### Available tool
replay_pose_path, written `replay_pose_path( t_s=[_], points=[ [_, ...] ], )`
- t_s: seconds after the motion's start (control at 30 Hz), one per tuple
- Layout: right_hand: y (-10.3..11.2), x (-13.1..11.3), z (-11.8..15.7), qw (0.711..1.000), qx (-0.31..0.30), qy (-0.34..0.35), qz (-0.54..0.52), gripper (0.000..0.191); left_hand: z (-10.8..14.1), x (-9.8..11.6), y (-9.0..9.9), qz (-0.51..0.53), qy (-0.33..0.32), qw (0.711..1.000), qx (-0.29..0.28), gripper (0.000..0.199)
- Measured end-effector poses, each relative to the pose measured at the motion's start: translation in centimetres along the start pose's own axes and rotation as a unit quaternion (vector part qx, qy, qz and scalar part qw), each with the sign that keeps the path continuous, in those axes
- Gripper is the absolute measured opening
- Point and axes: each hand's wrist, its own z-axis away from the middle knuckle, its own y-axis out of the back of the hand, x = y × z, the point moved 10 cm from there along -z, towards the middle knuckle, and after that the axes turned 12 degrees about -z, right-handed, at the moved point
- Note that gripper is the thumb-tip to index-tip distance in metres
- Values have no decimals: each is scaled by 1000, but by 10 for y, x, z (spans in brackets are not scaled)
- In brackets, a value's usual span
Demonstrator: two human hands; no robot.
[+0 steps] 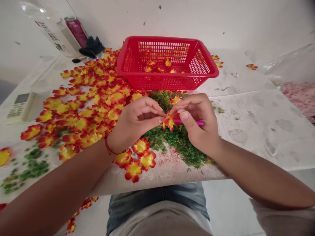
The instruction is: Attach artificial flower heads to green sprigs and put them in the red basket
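Observation:
A small red-and-yellow flower (168, 122) hangs between my two hands, over a pile of green and yellow plastic bits (182, 144). My left hand (140, 119) pinches the flower from the left, its thumb and fingertips closed at the petals. On the other side, my right hand (200, 121) has its thumb and fingers closed round a thin magenta tool (199, 123), whose tip points left at the flower. Several loose flowers (141, 146) lie below my left hand. The exact contact between the fingertips and the petals is partly hidden.
Behind my hands stands a red basket (164, 74) with some flowers inside. A large heap of flowers (83, 108) covers the left. Farther out are a remote control (22, 107), a plastic bottle (52, 32), a purple can (76, 31) and pink pieces (299, 98) at the right.

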Motion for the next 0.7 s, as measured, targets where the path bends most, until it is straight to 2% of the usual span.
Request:
replay_pose_path(
  t_s=[0.27, 0.4, 0.53, 0.7],
  points=[
    [0, 14, 6, 999, -10, -51, 14, 24, 4, 3, -8, 40, 6, 999, -16, 21],
    [-5, 15, 7, 997, -35, -64, 18, 22, 6, 11, -7, -4, -36, 999, -4, 14],
    [-1, 16, 7, 996, -24, -83, 22, 21, 8, 18, -1, -59, -71, 995, 27, 11],
    [-5, 13, 6, 996, -35, -84, 1, 19, 10, 23, -7, -83, -84, 993, 6, 5]
  ],
)
